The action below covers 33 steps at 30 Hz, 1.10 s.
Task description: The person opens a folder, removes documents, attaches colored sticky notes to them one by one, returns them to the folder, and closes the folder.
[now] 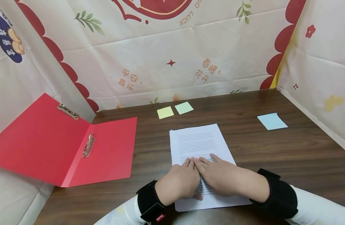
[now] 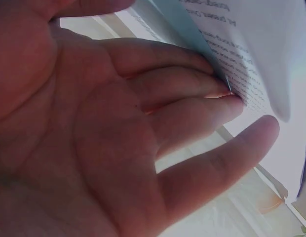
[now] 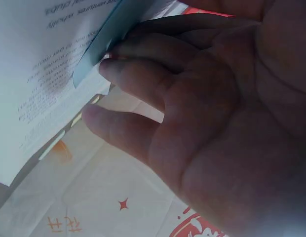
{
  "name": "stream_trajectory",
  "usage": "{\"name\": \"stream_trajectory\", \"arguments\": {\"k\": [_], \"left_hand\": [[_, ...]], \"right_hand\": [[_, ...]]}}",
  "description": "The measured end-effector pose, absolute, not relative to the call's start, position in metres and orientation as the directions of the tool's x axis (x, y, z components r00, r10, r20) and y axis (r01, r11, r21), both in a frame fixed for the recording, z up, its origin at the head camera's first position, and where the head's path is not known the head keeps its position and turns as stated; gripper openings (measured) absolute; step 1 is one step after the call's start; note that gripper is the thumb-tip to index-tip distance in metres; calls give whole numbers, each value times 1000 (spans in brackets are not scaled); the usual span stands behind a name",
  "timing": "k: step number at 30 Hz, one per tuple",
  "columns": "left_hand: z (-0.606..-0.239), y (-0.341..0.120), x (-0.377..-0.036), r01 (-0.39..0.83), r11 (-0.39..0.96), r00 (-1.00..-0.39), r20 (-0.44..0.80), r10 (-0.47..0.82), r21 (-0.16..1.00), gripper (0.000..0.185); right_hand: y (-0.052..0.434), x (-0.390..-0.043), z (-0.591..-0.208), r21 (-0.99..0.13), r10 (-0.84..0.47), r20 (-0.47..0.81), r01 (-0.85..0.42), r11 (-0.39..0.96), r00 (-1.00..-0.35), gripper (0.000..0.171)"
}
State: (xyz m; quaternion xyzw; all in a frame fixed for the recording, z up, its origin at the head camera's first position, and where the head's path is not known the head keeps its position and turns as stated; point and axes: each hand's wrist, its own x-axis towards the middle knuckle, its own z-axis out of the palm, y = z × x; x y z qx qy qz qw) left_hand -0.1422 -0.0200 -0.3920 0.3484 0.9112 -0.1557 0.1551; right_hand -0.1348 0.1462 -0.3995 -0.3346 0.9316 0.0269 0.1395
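Note:
My left hand (image 1: pixel 181 182) and right hand (image 1: pixel 221 175) lie side by side on a stack of printed sheets (image 1: pixel 195 140), fingertips nearly meeting. Both sets of fingers are extended and press flat. Under them is a light blue sticky note (image 3: pixel 96 57), mostly hidden in the head view. In the left wrist view, the fingertips of the left hand touch the edge of this note against the printed page (image 2: pixel 247 64). The right wrist view has the fingers of the right hand (image 3: pixel 133 74) along the note too.
A red folder (image 1: pixel 110 150) with metal clips stands open at the left, its cover leaning on the cloth wall. Yellow (image 1: pixel 165 112) and green (image 1: pixel 184 107) sticky notes lie behind the sheets. Another blue sticky note (image 1: pixel 272 121) is at the right. Printed cloth (image 1: pixel 161 43) encloses the wooden table (image 1: pixel 301 150).

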Motion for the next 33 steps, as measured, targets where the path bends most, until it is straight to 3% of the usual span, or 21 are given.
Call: {"name": "stream_trajectory", "arguments": {"k": [11,19,33], "left_hand": [[-392,-17,-142,667,726,-723,-383,575,-169,99],[-389,-18,-144,670,725,-714,-400,574,-156,98],[-385,-22,-153,684,717,-703,-384,599,-135,79]], "right_hand": [[168,-140,-387,-7,-521,-292,-543,840,-802,52],[175,-143,-384,-41,-537,-316,-555,831,-782,50],[177,-144,-384,-49,-550,-280,-561,826,-786,45]]}}
